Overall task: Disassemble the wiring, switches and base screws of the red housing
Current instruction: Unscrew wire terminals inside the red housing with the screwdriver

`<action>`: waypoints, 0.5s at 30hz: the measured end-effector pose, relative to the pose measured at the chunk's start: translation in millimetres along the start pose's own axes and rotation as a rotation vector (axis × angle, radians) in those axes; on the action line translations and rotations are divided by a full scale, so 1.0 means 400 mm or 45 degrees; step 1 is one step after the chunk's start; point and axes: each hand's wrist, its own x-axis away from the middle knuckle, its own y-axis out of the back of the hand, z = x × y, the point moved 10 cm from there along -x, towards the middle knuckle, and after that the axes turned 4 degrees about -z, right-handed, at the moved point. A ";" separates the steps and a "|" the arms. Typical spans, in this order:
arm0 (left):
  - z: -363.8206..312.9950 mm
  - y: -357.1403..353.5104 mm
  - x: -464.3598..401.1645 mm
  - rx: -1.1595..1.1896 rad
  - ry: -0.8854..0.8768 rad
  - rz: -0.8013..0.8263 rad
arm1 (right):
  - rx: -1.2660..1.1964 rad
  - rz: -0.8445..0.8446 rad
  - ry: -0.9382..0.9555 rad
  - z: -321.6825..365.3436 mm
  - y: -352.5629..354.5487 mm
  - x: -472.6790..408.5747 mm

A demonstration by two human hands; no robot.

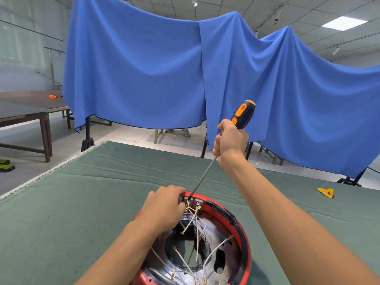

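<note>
A: Head view is showing the red housing [245, 239] lying open side up on the green cloth [82, 202] at the near edge of the table, just in front of the person. What is the right hand doing?

B: The right hand [231, 140] is gripping the screwdriver [222, 151], fingers wrapped round the lower part of the black and orange handle, with the top of the handle sticking out above the fist. The metal shaft is slanting down and to the left, and its tip is sitting at the grey switches [192, 200] on the far inner rim of the housing.

A: And the left?

B: The left hand [164, 206] is resting on the far-left rim, its fingers curling over the edge right beside the switches. They are hiding their own tips, so I cannot tell whether they are pinching a terminal or only bracing the rim.

A: Wiring?

B: White wires [191, 221] with brass terminals are running from the switches down into the dark metal interior; several ends are lying loose there.

A: Anything else on the table?

B: A small yellow object [326, 192] is lying on the cloth well to the right. Blue curtains [144, 68] are hanging behind the table.
</note>
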 end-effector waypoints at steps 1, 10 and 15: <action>-0.001 0.000 0.000 0.004 -0.001 0.001 | 0.025 -0.017 -0.021 -0.004 -0.002 -0.008; -0.003 0.001 0.000 0.011 -0.001 0.021 | 0.112 -0.097 -0.161 -0.037 0.000 -0.049; -0.001 -0.004 -0.002 0.005 0.001 0.029 | -0.038 -0.070 -0.086 -0.023 0.029 -0.026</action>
